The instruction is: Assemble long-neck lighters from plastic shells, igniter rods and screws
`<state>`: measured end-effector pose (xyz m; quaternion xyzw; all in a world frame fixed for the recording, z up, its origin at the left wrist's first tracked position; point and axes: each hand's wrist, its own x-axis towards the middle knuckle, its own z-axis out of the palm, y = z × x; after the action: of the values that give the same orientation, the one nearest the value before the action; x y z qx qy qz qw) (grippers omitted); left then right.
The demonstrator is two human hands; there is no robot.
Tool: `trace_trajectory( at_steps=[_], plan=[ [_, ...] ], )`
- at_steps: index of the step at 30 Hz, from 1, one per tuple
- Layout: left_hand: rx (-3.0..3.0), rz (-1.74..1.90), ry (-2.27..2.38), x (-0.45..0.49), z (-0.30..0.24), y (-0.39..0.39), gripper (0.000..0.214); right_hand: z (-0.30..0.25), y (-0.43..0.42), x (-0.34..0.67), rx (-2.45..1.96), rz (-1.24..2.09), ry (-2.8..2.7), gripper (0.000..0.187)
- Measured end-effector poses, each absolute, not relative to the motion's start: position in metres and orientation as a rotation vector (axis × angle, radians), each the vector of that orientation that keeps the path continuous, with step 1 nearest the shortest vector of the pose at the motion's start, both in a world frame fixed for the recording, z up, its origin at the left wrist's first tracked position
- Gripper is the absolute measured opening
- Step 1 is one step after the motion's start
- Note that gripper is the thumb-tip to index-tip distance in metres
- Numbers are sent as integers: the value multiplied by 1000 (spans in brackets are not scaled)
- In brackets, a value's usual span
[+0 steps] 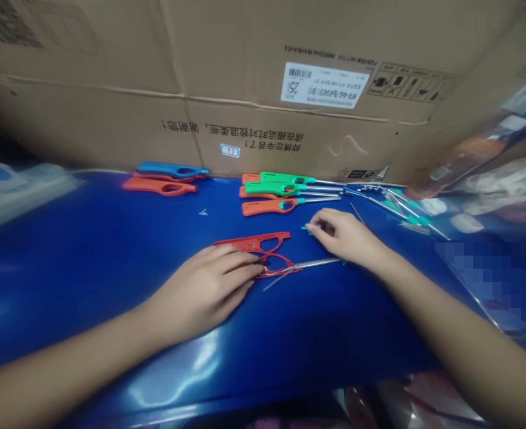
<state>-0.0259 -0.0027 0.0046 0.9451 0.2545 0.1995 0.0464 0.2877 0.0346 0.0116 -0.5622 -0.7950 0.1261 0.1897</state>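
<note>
Head view: left hand (213, 277) holding down red handle (285, 258); right hand (346, 235), to its right, pinching small green piece (304, 227); steady left pressure should prevent shifting.

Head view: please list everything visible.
table: one, blue, underneath
box: at least one, brown, behind
labels: several, whitish, box
lighters: about five, orange/green, back centre
handles: about three, blue/red, back left
shells: two, red, front centre
metal tube: one, silver, front centre
pins: several, silver, centre-left
rods: several, silver/teal, back right
bottle: one, orange, far right
plastic: count unclear, whitish, far sides
small part: one, teal, centre
left hand: one, bare, over lower shell
right hand: one, bare, centre-right
</note>
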Motion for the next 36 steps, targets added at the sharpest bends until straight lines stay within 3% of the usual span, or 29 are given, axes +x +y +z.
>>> trace_trajectory(
  at_steps=[13,17,26,36],
  plan=[
    [2844,582,859,-25,7,-3,30,28,29,299,-1655,205,-2445,29],
    [2834,575,899,-26,6,-3,31,27,27,297,-1536,253,-2540,17],
    [2667,589,907,-24,2,-5,27,30,-2,256,-1158,509,-2619,9],
    [2548,615,873,-19,2,-7,32,20,-4,250,-1088,442,-2705,14]
  ],
)
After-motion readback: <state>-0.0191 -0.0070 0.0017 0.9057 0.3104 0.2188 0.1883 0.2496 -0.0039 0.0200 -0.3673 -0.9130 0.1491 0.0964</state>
